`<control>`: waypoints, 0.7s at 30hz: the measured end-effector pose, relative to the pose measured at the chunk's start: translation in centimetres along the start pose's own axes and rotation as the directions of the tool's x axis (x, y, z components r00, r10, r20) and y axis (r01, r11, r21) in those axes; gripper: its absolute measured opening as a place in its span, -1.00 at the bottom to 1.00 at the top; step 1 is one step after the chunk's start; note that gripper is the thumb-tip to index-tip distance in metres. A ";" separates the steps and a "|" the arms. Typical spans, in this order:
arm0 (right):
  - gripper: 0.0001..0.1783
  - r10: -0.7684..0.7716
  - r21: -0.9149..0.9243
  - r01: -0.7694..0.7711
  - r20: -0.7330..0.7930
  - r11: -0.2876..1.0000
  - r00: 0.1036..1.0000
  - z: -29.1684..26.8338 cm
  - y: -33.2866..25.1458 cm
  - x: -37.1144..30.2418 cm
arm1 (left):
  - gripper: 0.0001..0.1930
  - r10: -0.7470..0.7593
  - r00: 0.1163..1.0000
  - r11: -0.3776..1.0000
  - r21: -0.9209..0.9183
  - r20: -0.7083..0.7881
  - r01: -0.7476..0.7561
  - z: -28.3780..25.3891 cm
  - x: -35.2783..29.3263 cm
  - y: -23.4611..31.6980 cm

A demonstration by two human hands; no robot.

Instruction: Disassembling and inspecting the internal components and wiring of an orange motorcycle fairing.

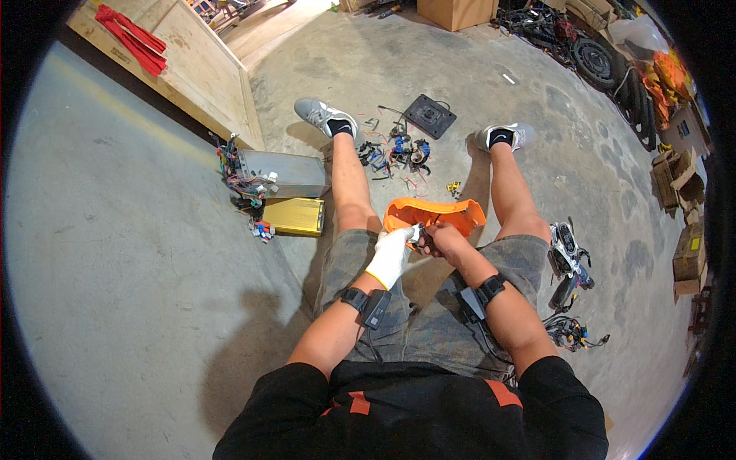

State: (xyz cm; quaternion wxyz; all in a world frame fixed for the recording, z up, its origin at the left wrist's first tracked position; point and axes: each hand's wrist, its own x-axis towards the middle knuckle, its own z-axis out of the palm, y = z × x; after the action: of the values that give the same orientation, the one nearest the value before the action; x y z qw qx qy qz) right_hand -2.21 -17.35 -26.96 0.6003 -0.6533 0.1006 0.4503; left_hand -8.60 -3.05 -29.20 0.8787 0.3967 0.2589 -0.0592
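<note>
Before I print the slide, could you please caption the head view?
Gloved left hand and bare right hand close together at an orange shell.

Room above and right, crowding on the left

Ahead of the left hand (391, 254) and right hand (446, 239), the orange shell (460, 219) bars a low path; a reach could pass above its rim to the floor (590, 172) between the shins, among loose parts (414, 157). Leftward, the left leg (347, 180), silver box (295, 173) and yellow box (297, 215) stand in the way. Past the right leg (515, 184), a lane runs toward cartons (690, 257) at the floor's right edge, white-and-black parts (566, 249) intruding near the knee.
</note>
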 end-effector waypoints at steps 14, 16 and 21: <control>-0.76 -0.034 0.156 0.047 -0.088 0.987 0.996 0.0 1.5 1.4 | -0.75 0.044 0.995 0.999 0.022 -0.092 -0.042 0.3 -0.1 0.1; -0.75 -0.020 0.210 0.041 -0.100 0.977 0.995 -0.2 1.6 1.6 | -0.75 0.036 0.997 0.999 0.032 -0.063 -0.034 0.0 0.0 0.1; -0.73 -0.104 0.032 0.108 -0.096 0.994 0.990 -0.1 2.0 2.0 | -0.75 0.071 0.995 0.997 0.017 -0.073 -0.070 -0.3 0.5 -0.6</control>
State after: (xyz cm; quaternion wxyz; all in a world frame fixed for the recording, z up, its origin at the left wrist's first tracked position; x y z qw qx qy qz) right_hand -2.35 -17.09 -29.77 0.6299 -0.6669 0.1021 0.3846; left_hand -8.50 -3.19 -30.01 0.8673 0.4139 0.2762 -0.0154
